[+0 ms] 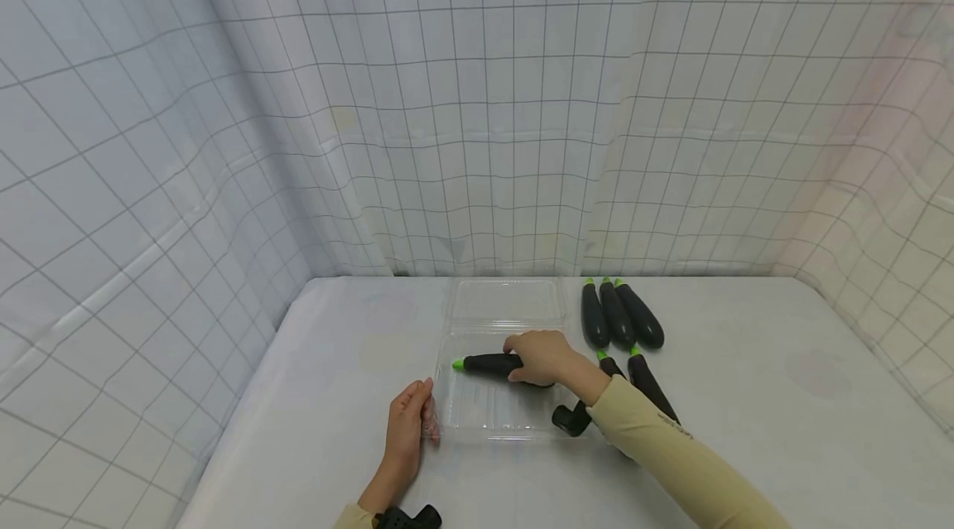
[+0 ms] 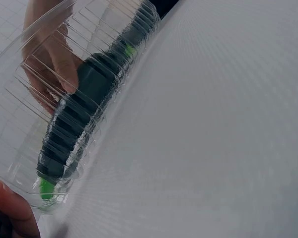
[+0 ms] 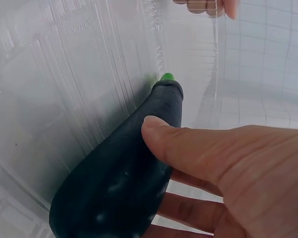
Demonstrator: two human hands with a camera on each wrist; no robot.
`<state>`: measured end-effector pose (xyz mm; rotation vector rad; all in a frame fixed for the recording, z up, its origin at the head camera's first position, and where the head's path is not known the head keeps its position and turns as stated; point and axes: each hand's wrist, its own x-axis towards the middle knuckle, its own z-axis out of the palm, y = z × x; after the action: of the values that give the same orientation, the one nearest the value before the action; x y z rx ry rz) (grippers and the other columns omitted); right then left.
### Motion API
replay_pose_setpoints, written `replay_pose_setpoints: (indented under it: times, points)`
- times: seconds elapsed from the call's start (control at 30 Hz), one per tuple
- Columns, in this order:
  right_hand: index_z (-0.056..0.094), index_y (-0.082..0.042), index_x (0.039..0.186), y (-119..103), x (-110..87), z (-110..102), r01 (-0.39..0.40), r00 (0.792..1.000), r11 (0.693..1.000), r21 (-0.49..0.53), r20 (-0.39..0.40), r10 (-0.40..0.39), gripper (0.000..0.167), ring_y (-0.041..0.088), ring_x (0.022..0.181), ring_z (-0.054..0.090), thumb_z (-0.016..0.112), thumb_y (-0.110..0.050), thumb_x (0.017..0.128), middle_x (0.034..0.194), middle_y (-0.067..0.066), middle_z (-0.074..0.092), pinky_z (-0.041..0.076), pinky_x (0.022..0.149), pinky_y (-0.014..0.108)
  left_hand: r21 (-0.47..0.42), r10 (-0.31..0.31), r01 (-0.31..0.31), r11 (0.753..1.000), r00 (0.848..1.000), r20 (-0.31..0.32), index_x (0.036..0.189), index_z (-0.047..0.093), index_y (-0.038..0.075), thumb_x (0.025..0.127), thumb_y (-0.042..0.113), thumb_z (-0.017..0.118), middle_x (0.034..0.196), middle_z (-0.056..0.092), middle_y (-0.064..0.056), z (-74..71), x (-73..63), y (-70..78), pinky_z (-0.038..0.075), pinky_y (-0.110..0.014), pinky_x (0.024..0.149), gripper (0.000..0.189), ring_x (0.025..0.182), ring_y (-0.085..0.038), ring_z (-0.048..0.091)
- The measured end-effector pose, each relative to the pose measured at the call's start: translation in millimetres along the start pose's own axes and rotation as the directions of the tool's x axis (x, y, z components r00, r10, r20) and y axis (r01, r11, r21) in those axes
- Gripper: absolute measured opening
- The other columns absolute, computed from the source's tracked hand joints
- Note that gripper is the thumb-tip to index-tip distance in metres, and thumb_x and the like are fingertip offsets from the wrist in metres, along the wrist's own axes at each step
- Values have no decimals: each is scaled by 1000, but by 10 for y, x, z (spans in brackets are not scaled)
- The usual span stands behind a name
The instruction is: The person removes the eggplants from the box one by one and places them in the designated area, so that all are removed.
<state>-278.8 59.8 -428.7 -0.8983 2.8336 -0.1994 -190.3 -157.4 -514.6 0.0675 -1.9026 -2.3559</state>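
Note:
A dark eggplant [image 1: 488,363] with a bright green stem end lies inside a clear plastic clamshell container [image 1: 465,415], stem pointing left. My right hand [image 1: 547,357] grips its thick end from above. The right wrist view shows the thumb along the upper side of the eggplant [image 3: 119,173], with the other fingers beyond it. At the container's left edge, my left hand [image 1: 405,425] pinches the rim. Only part of that left hand [image 2: 15,210] shows in the left wrist view, its thumb by the container's end wall.
The container's lid [image 1: 507,300] lies folded back flat behind the base. Three eggplants [image 1: 617,315] lie side by side at the back right of the white table [image 1: 745,413]. More eggplants [image 1: 650,384] lie nearer, partly hidden by my right forearm. Gridded white curtains [image 1: 477,98] surround the table.

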Motion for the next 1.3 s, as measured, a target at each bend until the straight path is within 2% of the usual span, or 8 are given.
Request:
replay_pose_setpoints:
  times: [0.2, 0.3, 0.5, 0.8, 0.97, 1.07, 1.3]
  points:
    - [63, -16, 116, -10, 9, 17, -11, 1000, 1000, -13, 23, 12, 40, 22, 92, 61, 74, -34, 82, 105, 4, 65, 48, 72, 41, -8, -26, 26, 1000, 1000, -1, 78, 26, -15, 102, 27, 46, 54, 35, 1, -1, 4, 11, 37, -22, 39, 53, 40, -10, 37]
    - [63, -16, 116, -11, 21, 32, -13, 1000, 1000, -24, 28, 14, 40, 21, 90, 61, 75, -35, 82, 104, 4, 65, 48, 71, 40, -8, -28, 28, 1000, 1000, -5, 77, 26, -14, 102, 27, 47, 54, 34, 1, 5, 3, 14, 37, -22, 39, 52, 40, -10, 37]
    - [63, -17, 118, -18, 22, 49, -11, 999, 999, -44, 49, 13, 42, 20, 88, 60, 74, -38, 82, 103, 4, 65, 48, 71, 39, 2, -21, 21, 1000, 1000, -6, 70, 32, -3, 102, 27, 46, 53, 34, 1, 9, -8, 13, 37, -22, 39, 46, 40, -10, 37]
    - [63, -17, 118, -13, 26, 59, -6, 999, 999, -48, 48, 9, 43, 21, 88, 60, 73, -40, 82, 103, 4, 66, 48, 70, 39, -1, -5, 5, 1000, 1000, 3, 79, 25, -17, 101, 27, 47, 54, 34, 1, 13, -10, 23, 37, -21, 40, 54, 41, -9, 37]
    - [63, -18, 118, -15, 31, 52, -6, 999, 999, -53, 52, 9, 44, 21, 88, 61, 73, -41, 82, 102, 4, 66, 48, 69, 39, 4, -3, 3, 1000, 1000, -5, 72, 28, -9, 101, 28, 48, 54, 34, 2, 8, -7, 11, 37, -21, 39, 51, 40, -9, 37]
    - [63, -18, 117, -14, 29, 55, 0, 999, 999, -52, 52, 3, 44, 20, 87, 61, 73, -41, 82, 101, 3, 66, 48, 69, 39, 4, -4, 4, 1000, 1000, -9, 68, 32, 0, 101, 29, 48, 53, 34, 3, 2, -3, -9, 36, -21, 39, 47, 40, -8, 37]
    - [63, -17, 115, 8, 34, 62, 20, 999, 999, -43, 50, -18, 43, 19, 83, 60, 74, -42, 81, 96, 2, 65, 48, 67, 38, 7, 6, -6, 1000, 1000, 0, 68, 34, 4, 101, 29, 48, 53, 34, 3, 0, 7, -24, 36, -20, 38, 43, 40, -8, 36]
